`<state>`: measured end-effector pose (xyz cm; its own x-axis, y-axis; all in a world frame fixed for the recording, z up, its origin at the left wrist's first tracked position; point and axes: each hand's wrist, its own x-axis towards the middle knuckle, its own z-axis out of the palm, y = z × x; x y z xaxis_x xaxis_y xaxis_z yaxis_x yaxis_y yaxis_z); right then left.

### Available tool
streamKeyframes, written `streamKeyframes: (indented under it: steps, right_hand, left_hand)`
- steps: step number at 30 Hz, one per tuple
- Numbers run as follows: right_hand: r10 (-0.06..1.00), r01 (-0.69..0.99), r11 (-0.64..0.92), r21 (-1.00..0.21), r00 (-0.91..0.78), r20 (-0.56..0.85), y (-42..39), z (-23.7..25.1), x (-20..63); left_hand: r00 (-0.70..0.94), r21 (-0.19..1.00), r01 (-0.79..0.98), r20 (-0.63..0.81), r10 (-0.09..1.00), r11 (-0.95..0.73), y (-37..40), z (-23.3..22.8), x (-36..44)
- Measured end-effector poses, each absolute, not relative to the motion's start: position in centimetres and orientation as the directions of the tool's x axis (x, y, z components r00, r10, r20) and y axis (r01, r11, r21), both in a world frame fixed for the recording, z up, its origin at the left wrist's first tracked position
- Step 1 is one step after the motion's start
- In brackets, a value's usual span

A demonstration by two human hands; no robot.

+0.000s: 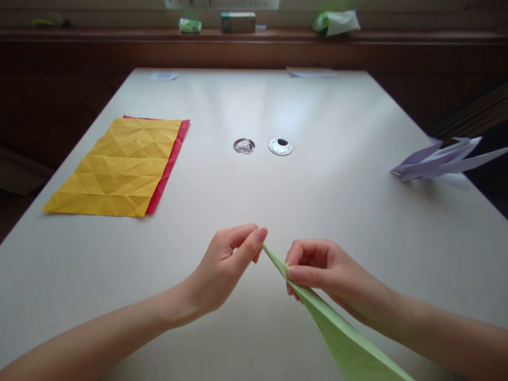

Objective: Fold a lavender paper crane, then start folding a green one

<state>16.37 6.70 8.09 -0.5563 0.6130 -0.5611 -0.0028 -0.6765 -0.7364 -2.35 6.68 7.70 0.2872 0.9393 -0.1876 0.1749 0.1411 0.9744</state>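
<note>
A folded sheet of light green paper [345, 338] runs from the lower edge of the view up to a narrow point near the middle. My left hand [226, 264] pinches its thin tip between thumb and fingers. A little farther down the strip, my right hand [325, 270] grips the paper, thumb on top and fingers curled beneath. The lower part of the green paper widens and passes out of view. Both hands are held above the white table [198, 238].
Creased yellow paper [119, 169] lies over a red sheet [169, 169] at the left. A purple and white folded paper piece [432, 159] rests at the right edge. Two round holes, one with a metal rim [281, 146], sit mid-table. Small packets and a box [238, 23] stand on the ledge behind.
</note>
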Motion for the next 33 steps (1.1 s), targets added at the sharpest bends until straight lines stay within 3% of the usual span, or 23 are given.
streamKeyframes:
  steps: [7,14,23,26,30,33]
  right_hand:
    - [0.588,-0.006,-0.708,-0.707,-0.560,-0.584,7.2,8.2,16.2]
    - [0.553,-0.019,-0.759,-0.651,-0.545,-0.630,7.3,7.8,15.8]
    - [0.505,0.063,-0.745,-0.664,-0.598,-0.623,8.1,7.2,16.5]
    - [0.490,0.038,-0.765,-0.643,-0.615,-0.618,8.0,6.7,16.6]
    - [0.477,-0.011,-0.774,-0.633,-0.668,-0.571,8.0,6.2,16.5]
    - [0.479,-0.022,-0.774,-0.632,-0.674,-0.563,8.1,6.2,16.5]
  left_hand:
    - [0.236,0.964,0.066,-0.267,0.934,0.259,6.9,7.4,-2.1]
    - [0.564,0.925,0.090,-0.353,0.746,0.370,7.0,6.4,-1.9]
    - [0.319,0.943,0.032,-0.323,0.891,0.331,7.3,6.4,-2.0]
    - [0.374,0.937,-0.033,-0.311,0.874,0.347,7.3,6.3,-2.0]
    - [0.559,0.899,-0.109,-0.298,0.774,0.425,7.4,5.9,-1.9]
    - [0.553,0.908,-0.105,-0.285,0.783,0.405,7.4,5.6,-1.8]
